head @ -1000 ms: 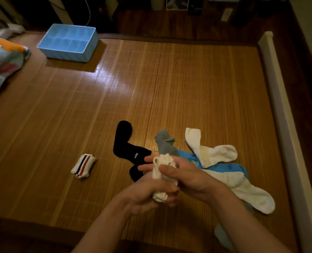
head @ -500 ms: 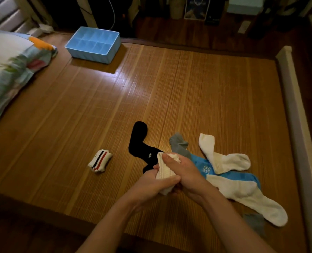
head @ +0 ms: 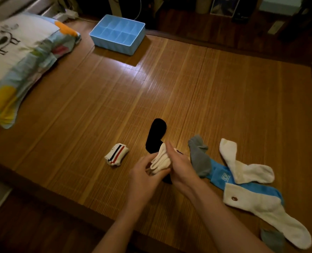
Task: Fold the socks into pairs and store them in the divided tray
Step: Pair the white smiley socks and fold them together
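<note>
One pair is already finished: a small folded bundle with dark and red stripes point(head: 116, 156) lies on the bamboo mat point(head: 188, 92), to the left of the hands. It is not stored yet. The blue divided tray point(head: 113, 45) stands at the far edge of the mat, well apart from the socks, and no sock shows in the compartments that can be seen.

A second pair is in work now. The white socks point(head: 160, 160) are held as a thick roll between both hands, a little above the mat. The left hand point(head: 144, 177) holds the roll from below and from the left, with its fingers curled around the lower end. The right hand point(head: 180, 164) grips it from the right side, with the thumb lying along the top edge. The fold looks nearly complete, but how the cuff is tucked cannot be seen.

Several socks lie loose. A black sock point(head: 156, 136) lies directly behind and under the hands. A grey sock point(head: 199, 156) is just beside the right hand. Further right, a blue sock point(head: 222, 177), a white sock point(head: 243, 165) and a long white sock with a small badge point(head: 264, 214) overlap each other. Another grey piece point(head: 272, 239) shows at the lower right edge.

So the task seems less than half done: the loose socks must be paired and folded, and all bundles must go into the tray.
</note>
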### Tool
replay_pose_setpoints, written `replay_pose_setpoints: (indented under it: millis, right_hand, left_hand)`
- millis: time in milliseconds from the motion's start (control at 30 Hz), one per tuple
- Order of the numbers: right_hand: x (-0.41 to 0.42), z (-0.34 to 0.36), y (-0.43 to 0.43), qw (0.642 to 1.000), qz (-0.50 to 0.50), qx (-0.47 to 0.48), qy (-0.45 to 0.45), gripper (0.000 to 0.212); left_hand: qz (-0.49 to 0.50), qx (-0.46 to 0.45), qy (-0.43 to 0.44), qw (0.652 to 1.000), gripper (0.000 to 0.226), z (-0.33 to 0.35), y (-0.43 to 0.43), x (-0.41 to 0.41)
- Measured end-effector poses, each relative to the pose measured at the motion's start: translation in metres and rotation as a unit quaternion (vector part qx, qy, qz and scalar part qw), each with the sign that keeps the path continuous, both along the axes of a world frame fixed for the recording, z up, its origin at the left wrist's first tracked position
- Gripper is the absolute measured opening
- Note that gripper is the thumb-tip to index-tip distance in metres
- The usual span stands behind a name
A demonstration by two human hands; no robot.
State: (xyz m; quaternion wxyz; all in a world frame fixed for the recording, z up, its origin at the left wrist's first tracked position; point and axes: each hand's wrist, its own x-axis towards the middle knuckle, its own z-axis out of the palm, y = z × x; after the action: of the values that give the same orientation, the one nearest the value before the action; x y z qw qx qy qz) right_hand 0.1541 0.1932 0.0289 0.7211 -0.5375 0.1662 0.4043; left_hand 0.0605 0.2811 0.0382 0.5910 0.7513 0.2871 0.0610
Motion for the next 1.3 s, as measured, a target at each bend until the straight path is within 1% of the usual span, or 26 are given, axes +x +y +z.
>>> replay_pose_setpoints:
  millis: [33, 100, 133, 200, 267, 367, 433, 500, 533, 567, 633, 667, 700, 800, 867, 933, 1000, 1033, 1067, 1100, 1133, 1167, 1200, 1233, 1300]
  right_hand:
    - [-0.001, -0.001, 0.005, 1.0, 0.005, 0.013, 0.015, 0.05]
    - [-0.004, -0.004, 0.012, 0.999, 0.014, 0.038, 0.032, 0.037]
    - [-0.007, -0.005, 0.016, 0.998, 0.024, 0.049, 0.023, 0.032]
    - [-0.012, -0.006, 0.024, 0.996, 0.056, 0.07, -0.02, 0.032]
    - [-0.019, -0.004, 0.036, 0.992, 0.072, 0.091, -0.053, 0.039]
    - [-0.023, -0.001, 0.052, 0.987, 0.095, 0.083, -0.097, 0.05]
    - [-0.024, -0.001, 0.06, 0.98, 0.144, 0.075, -0.112, 0.062]
    - [-0.024, -0.001, 0.069, 0.97, 0.195, 0.067, -0.126, 0.067]
    - [-0.025, -0.002, 0.074, 0.967, 0.206, 0.062, -0.133, 0.066]
    - [-0.025, -0.003, 0.078, 0.966, 0.209, 0.056, -0.14, 0.062]
    - [-0.025, -0.005, 0.088, 0.967, 0.198, 0.032, -0.157, 0.046]
    - [-0.024, -0.008, 0.093, 0.97, 0.183, 0.01, -0.16, 0.04]
    - [-0.022, -0.011, 0.096, 0.973, 0.165, -0.014, -0.158, 0.038]
    - [-0.014, -0.017, 0.1, 0.981, 0.129, -0.047, -0.136, 0.031]
    - [-0.011, -0.02, 0.101, 0.98, 0.132, -0.067, -0.135, 0.029]
    - [-0.012, -0.023, 0.103, 0.973, 0.154, -0.098, -0.143, 0.038]
    - [-0.013, -0.029, 0.107, 0.966, 0.179, -0.117, -0.145, 0.045]
    - [-0.014, -0.032, 0.109, 0.966, 0.189, -0.115, -0.135, 0.046]
    - [-0.013, -0.033, 0.111, 0.969, 0.191, -0.104, -0.115, 0.042]
    - [-0.013, -0.036, 0.113, 0.975, 0.188, -0.081, -0.081, 0.034]
    - [-0.012, -0.038, 0.115, 0.983, 0.176, -0.048, -0.035, 0.03]
    - [-0.014, -0.041, 0.117, 0.987, 0.158, -0.021, 0.01, 0.031]
    - [-0.015, -0.045, 0.118, 0.988, 0.149, -0.015, 0.032, 0.029]
    - [-0.017, -0.05, 0.119, 0.987, 0.156, -0.029, 0.025, 0.025]
    - [-0.023, -0.061, 0.119, 0.979, 0.188, -0.075, -0.018, 0.025]
  left_hand:
    - [0.016, -0.018, 0.007, 1.0, 0.046, 0.002, 0.006, -0.001]
    - [0.049, -0.062, 0.009, 0.997, 0.039, 0.005, 0.018, -0.002]
    - [0.068, -0.086, 0.006, 0.994, 0.037, 0.005, 0.024, -0.002]
    - [0.104, -0.124, 0.0, 0.987, 0.033, 0.005, 0.034, -0.003]
    - [0.134, -0.13, 0.005, 0.982, 0.031, 0.005, 0.04, -0.006]
    - [0.178, -0.102, 0.02, 0.979, 0.023, 0.004, 0.048, -0.011]
    - [0.196, -0.094, 0.029, 0.976, 0.017, 0.001, 0.056, -0.015]
    - [0.209, -0.102, 0.036, 0.972, 0.02, -0.002, 0.063, -0.019]
    - [0.211, -0.094, 0.033, 0.972, 0.021, -0.003, 0.066, -0.02]
    - [0.208, -0.061, 0.033, 0.976, 0.02, -0.005, 0.067, -0.02]
    - [0.194, 0.021, 0.039, 0.98, 0.022, -0.004, 0.069, -0.019]
    - [0.18, 0.034, 0.035, 0.982, 0.023, -0.002, 0.07, -0.017]
    - [0.161, 0.022, 0.022, 0.986, 0.025, -0.002, 0.071, -0.015]
    - [0.097, -0.063, -0.003, 0.993, 0.032, -0.001, 0.076, -0.014]
    - [0.055, -0.045, 0.031, 0.997, 0.027, -0.009, 0.081, -0.019]
    - [0.03, -0.04, 0.072, 0.996, 0.027, -0.017, 0.086, -0.022]
    - [0.037, -0.066, 0.092, 0.993, 0.023, -0.024, 0.091, -0.023]
    - [0.044, -0.073, 0.098, 0.992, 0.023, -0.026, 0.093, -0.023]
    - [0.051, -0.073, 0.105, 0.991, 0.023, -0.029, 0.096, -0.023]
    - [0.064, -0.073, 0.11, 0.989, 0.022, -0.033, 0.099, -0.024]
    - [0.084, -0.077, 0.115, 0.987, 0.019, -0.037, 0.101, -0.025]
    - [0.109, -0.089, 0.12, 0.983, 0.016, -0.04, 0.104, -0.026]
    - [0.132, -0.108, 0.126, 0.977, 0.013, -0.043, 0.106, -0.027]
    - [0.146, -0.124, 0.133, 0.972, 0.01, -0.046, 0.108, -0.028]
    - [0.153, -0.144, 0.156, 0.965, 0.01, -0.053, 0.112, -0.03]
